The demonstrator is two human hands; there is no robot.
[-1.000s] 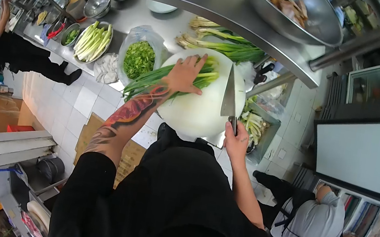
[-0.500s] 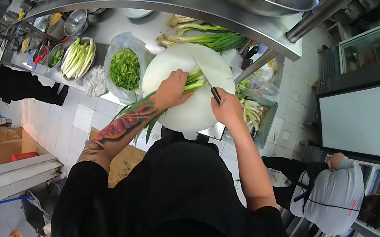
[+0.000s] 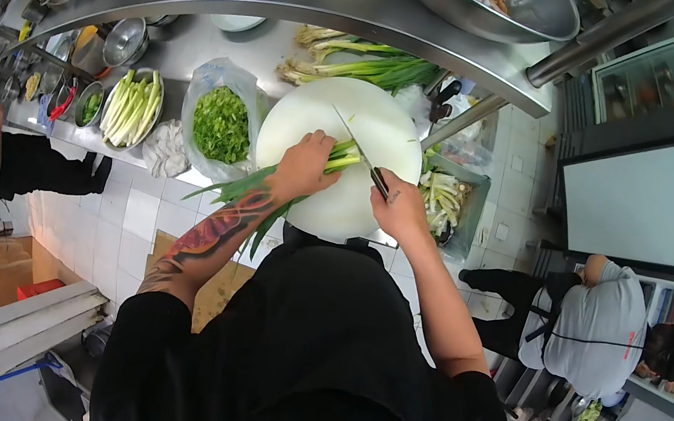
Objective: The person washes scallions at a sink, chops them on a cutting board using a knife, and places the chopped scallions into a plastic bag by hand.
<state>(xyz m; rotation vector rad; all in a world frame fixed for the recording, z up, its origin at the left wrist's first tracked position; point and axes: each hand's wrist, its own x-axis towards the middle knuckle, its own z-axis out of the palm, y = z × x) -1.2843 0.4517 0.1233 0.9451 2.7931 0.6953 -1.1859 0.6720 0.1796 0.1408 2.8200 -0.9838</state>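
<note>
Bagged greens (image 3: 222, 124) sit beside the cutting board (image 3: 296, 110) — crate (image 3: 473, 220) opposite.

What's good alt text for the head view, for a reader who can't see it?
The left hand holds green onions on a round white cutting board, while the right hand holds a knife beside their ends. A bag of chopped greens sits left of the board, with more onions behind.

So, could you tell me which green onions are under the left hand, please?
The bunch on the round white board, beside the knife; other green onions lie untouched elsewhere.
</note>
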